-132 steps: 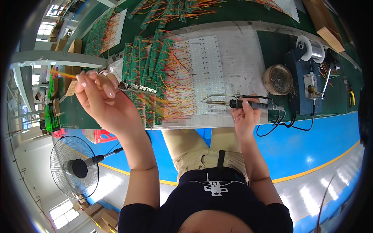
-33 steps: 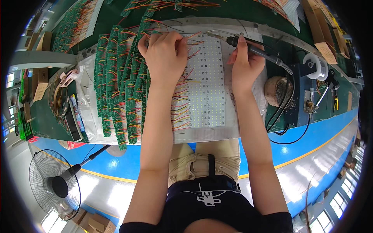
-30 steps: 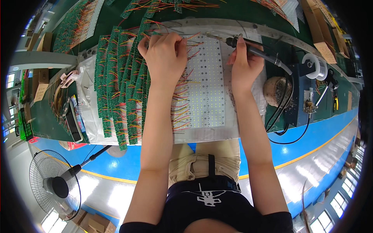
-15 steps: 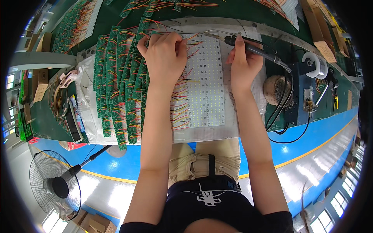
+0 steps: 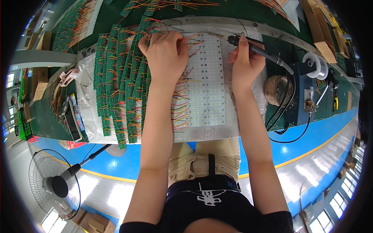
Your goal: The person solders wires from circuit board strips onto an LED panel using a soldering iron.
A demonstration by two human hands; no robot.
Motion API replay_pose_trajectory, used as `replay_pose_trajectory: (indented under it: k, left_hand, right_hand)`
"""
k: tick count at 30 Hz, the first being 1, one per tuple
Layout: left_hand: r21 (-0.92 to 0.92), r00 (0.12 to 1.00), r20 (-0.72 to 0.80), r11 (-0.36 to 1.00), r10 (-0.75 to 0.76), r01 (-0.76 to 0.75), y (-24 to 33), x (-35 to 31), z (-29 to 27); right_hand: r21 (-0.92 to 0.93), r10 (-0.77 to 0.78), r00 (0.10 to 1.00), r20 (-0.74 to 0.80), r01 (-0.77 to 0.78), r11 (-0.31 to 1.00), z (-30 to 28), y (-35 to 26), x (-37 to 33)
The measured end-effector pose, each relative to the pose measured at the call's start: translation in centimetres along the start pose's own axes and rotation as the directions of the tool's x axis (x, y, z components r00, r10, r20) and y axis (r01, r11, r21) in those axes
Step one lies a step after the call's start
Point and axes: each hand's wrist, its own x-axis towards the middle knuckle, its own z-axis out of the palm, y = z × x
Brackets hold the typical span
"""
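My right hand (image 5: 248, 62) is wrapped round the grey and black handle of a soldering iron (image 5: 268, 55). Its thin metal tip points left, over the far edge of a white LED panel (image 5: 211, 89). At that panel's far left corner, my left hand (image 5: 165, 52) is curled closed, back upward. Whatever its fingertips pinch is hidden beneath the hand. Red and yellow wires (image 5: 180, 110) stick out along the panel's left side, some passing close to the left fingers. Left of that hand, long green circuit board strips (image 5: 120, 85) with wires lie overlapped in a pile.
On the right stand a solder wire spool (image 5: 319, 66), a blue soldering station (image 5: 301, 103) and a round, crusty pot (image 5: 276, 88), with looping black cables. A phone (image 5: 73, 120) lies at the left. More wired boards (image 5: 75, 29) are at the back. A fan (image 5: 58, 186) stands lower left.
My right hand and the soldering iron have shifted slightly to the right. My left hand stays almost in place, still curled closed.
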Motion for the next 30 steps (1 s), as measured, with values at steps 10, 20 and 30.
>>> replay_pose_trajectory:
  k: [10, 20, 30]
  left_hand:
    - [0.016, 0.999, 0.035, 1.0, -0.014, 0.014, 0.1, 0.0, -0.1]
    - [0.03, 1.0, -0.027, 1.0, 0.004, -0.003, -0.2, -0.1, 0.6]
    - [0.11, 0.998, -0.051, 0.993, -0.028, 0.033, 0.0, -0.1, 1.1]
  right_hand:
    - [0.034, -0.016, 1.0, -0.013, 0.016, 0.999, 0.0, -0.1, 0.0]
    - [0.023, -0.017, 1.0, -0.022, 0.018, 1.0, 0.0, -0.2, 0.1]
    - [0.02, -0.013, 1.0, -0.017, 0.013, 1.0, 0.1, -0.2, 0.1]
